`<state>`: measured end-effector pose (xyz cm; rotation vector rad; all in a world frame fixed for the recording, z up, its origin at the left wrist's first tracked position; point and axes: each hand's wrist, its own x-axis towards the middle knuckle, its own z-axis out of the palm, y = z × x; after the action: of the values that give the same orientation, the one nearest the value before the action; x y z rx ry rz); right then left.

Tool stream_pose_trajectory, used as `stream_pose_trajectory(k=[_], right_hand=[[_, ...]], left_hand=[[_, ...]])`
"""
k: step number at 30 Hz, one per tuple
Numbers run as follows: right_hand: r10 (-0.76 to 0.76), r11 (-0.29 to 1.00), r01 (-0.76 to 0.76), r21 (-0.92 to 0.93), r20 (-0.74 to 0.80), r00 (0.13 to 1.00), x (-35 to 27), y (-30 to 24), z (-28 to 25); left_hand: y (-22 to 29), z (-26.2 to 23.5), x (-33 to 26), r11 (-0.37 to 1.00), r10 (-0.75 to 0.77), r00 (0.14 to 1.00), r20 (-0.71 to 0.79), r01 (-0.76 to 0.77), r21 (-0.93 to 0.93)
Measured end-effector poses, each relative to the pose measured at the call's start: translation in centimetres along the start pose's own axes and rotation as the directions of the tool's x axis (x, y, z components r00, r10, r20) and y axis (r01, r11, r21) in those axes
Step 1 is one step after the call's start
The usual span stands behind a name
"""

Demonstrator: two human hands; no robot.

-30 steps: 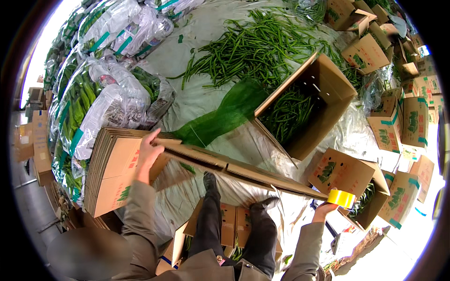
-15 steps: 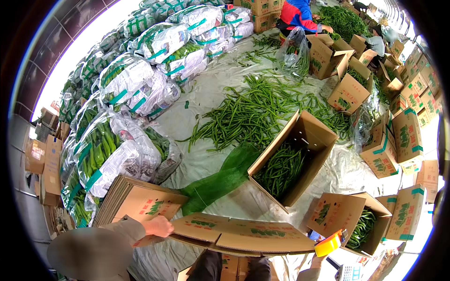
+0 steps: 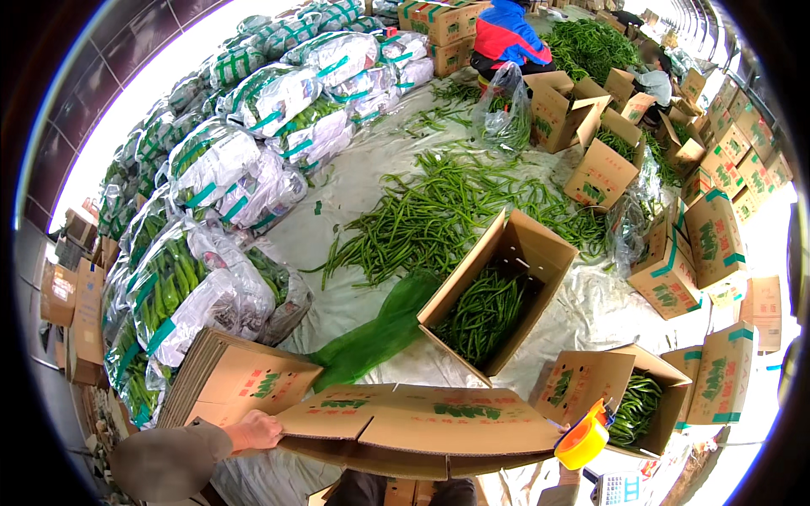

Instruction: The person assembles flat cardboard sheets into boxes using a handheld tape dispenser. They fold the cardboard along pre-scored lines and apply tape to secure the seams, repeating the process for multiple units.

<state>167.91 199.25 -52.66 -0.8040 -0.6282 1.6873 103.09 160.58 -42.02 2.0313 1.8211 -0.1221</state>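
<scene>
At lower centre, my carton (image 3: 460,426) gapes wider than a moment ago, so it's taking box shape, left hand (image 3: 256,431) gripping its edge, right hand (image 3: 570,476) unreadable beneath the yellow tape (image 3: 584,444).

red characters on the held carton (image 3: 456,430), more red lettering on the flat cardboard stack (image 3: 236,392) and taped boxes (image 3: 717,379), print on the paper-lined bags (image 3: 224,299) tbh way too tiny to read

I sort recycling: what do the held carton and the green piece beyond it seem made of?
Carton: brown cardboard, matt, judging by stiff creased panels and cut edges; probably corrugated.
Green piece: perhaps plastic netting, thin, slightly sheer, from its loose folds; weave unclear.
</scene>
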Motion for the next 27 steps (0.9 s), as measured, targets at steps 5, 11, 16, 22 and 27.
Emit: stream_pose_trajectory(k=[5, 11, 16, 22, 27], right_hand=[[-0.017, 0.914, -0.079, -0.397, -0.232, 0.973, -1.5, 2.3, -5.8], [0.089, 0.884, -0.150, -0.443, -0.154, 0.984, -1.9, 17.0, 0.2], [0.148, 0.822, -0.163, -0.546, -0.072, 0.986, -1.7, 18.4, 1.7], [0.312, 0.668, -0.185, -0.721, 0.045, 0.949, -7.5, 15.9, 0.5], [0.434, 0.572, -0.155, -0.806, 0.137, 0.890, -9.9, 16.9, 1.8]], left_hand=[[3.0, -0.3, 5.9, 0.965, -0.250, 0.951, -0.180, 0.229, -0.128], [6.4, 7.4, 18.0, 0.763, -0.637, 0.609, -0.473, 0.584, -0.276], [11.2, 11.8, 22.4, 0.688, -0.725, 0.686, -0.059, 0.723, -0.058], [10.4, 13.9, 24.9, 0.589, -0.800, 0.600, 0.035, 0.794, -0.151], [9.3, 14.5, 24.8, 0.647, -0.741, 0.670, 0.047, 0.731, -0.219]])
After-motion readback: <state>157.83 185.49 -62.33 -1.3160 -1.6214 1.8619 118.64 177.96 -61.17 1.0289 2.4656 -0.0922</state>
